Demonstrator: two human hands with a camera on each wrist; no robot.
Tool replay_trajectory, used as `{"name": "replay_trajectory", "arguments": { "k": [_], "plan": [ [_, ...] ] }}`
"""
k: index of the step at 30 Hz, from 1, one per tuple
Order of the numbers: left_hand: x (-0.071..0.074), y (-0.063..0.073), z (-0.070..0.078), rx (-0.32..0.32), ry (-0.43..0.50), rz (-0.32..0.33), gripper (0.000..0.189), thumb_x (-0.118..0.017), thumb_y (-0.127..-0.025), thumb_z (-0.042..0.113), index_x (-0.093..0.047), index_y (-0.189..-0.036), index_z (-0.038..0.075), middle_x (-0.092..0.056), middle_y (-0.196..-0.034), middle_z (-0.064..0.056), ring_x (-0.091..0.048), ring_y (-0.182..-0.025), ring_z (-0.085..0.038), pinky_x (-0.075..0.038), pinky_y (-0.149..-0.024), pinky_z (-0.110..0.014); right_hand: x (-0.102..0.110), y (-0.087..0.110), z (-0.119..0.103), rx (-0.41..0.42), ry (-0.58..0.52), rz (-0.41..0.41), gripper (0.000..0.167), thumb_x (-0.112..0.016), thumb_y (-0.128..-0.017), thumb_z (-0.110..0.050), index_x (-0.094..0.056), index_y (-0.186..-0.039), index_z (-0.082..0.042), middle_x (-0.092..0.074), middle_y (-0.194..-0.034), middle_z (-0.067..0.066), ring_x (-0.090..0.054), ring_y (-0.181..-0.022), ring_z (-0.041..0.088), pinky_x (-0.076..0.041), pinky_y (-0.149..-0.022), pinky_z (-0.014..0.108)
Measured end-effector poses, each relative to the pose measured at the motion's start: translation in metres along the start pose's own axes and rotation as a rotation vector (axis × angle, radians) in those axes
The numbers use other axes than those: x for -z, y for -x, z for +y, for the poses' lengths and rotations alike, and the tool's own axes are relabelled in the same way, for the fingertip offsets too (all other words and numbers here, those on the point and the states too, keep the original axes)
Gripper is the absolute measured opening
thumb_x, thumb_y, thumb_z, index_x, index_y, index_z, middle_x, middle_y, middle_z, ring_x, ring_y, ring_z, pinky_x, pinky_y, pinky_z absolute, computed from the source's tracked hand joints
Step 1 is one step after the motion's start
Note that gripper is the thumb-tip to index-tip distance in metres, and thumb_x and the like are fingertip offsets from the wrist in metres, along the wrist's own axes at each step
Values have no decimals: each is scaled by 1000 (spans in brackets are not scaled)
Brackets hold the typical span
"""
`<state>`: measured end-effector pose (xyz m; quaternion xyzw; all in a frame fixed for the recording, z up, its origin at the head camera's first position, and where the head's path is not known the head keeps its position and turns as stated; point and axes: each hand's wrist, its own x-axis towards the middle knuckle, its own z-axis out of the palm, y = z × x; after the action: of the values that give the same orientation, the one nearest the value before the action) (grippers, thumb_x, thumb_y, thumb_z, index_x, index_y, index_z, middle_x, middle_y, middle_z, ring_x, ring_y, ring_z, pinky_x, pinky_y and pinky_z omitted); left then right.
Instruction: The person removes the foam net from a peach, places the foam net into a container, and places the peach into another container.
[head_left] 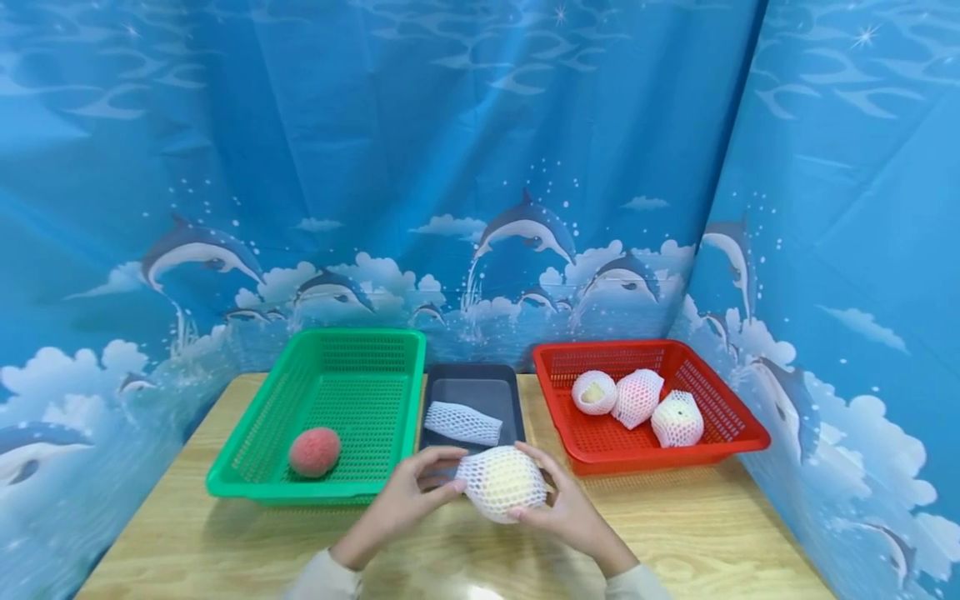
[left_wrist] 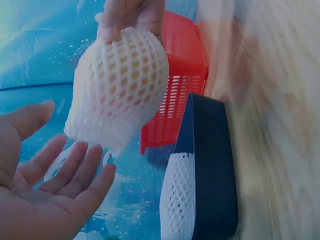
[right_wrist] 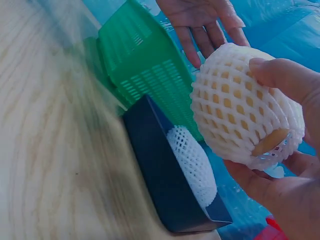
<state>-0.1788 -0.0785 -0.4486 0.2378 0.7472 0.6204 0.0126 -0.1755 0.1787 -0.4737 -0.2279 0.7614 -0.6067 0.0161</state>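
1. Holding the foam-netted fruit (head_left: 501, 483) at the dark tray's (head_left: 477, 386) six o'clock, the right hand (head_left: 573, 508) curls thumb and fingers around it.
2. At nine o'clock, the left hand (head_left: 401, 500) spreads relaxed fingers, empty, just beside the net's loose end (left_wrist: 97, 136).
3. Best grip gently, pinching foam, not flesh.

The left hand (head_left: 422, 492) spreads its fingers loosely; the right hand (head_left: 568, 510) grips.

From where I stand, no text, label, brand, number or sign is legible on the green basket (head_left: 367, 400), red basket (head_left: 660, 457), dark tray (head_left: 472, 388), held white foam net (head_left: 501, 485) or dolphin-printed backdrop (head_left: 337, 167).
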Motion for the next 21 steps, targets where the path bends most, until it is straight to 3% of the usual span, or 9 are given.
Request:
{"name": "replay_trajectory", "arguments": {
  "k": [6, 13, 17, 21],
  "plan": [
    [5, -2, 5, 41, 32, 44, 26, -64, -91, 11, -61, -112, -4, -65, -111, -20, -64, -103, -23, -54, -89, -23, 5, -3, -5, 50, -81, -19, 78, -77, -78, -1, -38, -145, -10, -41, -140, 24, -58, -110, 13, -57, -85, 31],
    [5, -3, 1, -85, -23, 50, 20, -60, -93, 8, -65, -106, -7, -68, -103, -20, -65, -93, -10, -56, -85, -25, 6, -4, -9, 49, -118, -63, 77, -75, -79, 0, -36, -145, -6, -43, -136, 28, -60, -108, 15, -57, -84, 33],
    [4, -3, 2, -121, -57, 58, 18, -64, -90, 5, -66, -103, -8, -68, -102, -21, -65, -93, -15, -57, -85, -29, 6, -4, -10, 23, -103, -85, 76, -75, -79, -2, -38, -145, -9, -43, -136, 27, -58, -108, 15, -57, -85, 33],
    [4, -4, 1, -111, -85, 62, 18, -68, -85, -1, -67, -102, -8, -67, -105, -21, -66, -98, -28, -56, -88, -34, 7, -4, -11, 20, -95, -100, 75, -76, -79, -3, -39, -145, -7, -41, -138, 26, -57, -109, 16, -57, -84, 33]
  ]
}}
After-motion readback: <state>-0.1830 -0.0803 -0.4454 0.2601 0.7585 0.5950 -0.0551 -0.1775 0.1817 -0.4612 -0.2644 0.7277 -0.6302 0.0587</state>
